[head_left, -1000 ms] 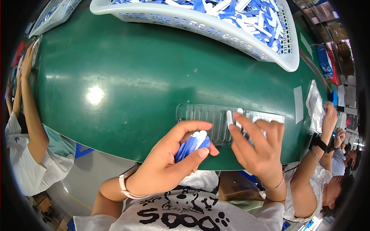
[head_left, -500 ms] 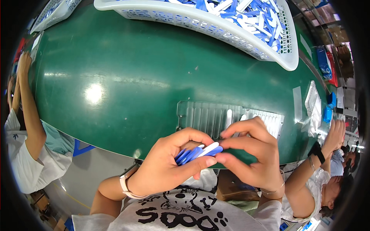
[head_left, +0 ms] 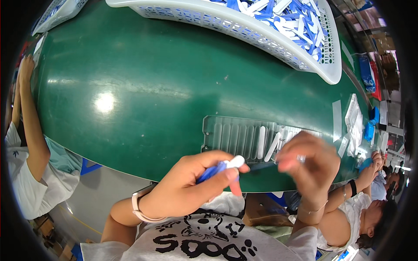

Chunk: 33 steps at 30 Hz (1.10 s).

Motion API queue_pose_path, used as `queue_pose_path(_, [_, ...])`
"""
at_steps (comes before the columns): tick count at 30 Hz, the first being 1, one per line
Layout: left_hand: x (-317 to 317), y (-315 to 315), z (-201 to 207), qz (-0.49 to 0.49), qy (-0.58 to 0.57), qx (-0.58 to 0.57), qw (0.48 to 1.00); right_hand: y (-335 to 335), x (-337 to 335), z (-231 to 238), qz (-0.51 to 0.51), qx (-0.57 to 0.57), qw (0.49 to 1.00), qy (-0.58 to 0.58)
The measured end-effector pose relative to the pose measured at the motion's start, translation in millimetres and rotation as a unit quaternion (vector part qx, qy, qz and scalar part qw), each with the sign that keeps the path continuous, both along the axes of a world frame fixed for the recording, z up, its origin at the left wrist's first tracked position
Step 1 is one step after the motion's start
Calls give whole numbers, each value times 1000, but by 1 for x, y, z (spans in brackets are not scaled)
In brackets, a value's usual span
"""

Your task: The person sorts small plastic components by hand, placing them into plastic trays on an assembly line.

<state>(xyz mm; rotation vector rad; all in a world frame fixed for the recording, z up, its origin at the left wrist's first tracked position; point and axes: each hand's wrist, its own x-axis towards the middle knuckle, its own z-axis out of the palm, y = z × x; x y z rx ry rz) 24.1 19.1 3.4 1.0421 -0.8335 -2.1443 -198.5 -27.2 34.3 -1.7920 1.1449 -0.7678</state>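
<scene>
My left hand (head_left: 191,180) is closed round a bunch of small blue and white plastic strips (head_left: 213,172), with a white rounded end poking out past the thumb. In front of it lies a clear slotted tray (head_left: 230,137). One white strip (head_left: 261,142) sits along a slot, and another white strip (head_left: 273,147) lies slanted beside it. My right hand (head_left: 307,163) is over the near right end of the tray and covers part of it. Motion smears its fingers, so whether they hold anything cannot be made out.
A white perforated basket (head_left: 244,26) full of blue and white strips stands at the far side of the green table (head_left: 152,87). A second basket (head_left: 58,15) is at the far left. Other people's arms (head_left: 32,113) show at left and right (head_left: 365,174). White packets (head_left: 355,117) lie at right.
My right hand has drawn away from the left hand's bunch, moving right over the tray's end. The left hand stays almost in place. A slanted white strip on the tray now shows more fully.
</scene>
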Motion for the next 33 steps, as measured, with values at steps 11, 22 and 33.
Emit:
queue_pose_path(11, [6,9,1,65,8,25,998,-40,13,-14,101,-153,953,242])
queue_pose_path(22, [10,7,-2,56,-28,-23,998,12,-13,-15,67,-242,915,317])
queue_pose_path(33, [7,8,0,48,-32,-24,998,29,-7,-27,77,-298,865,397])
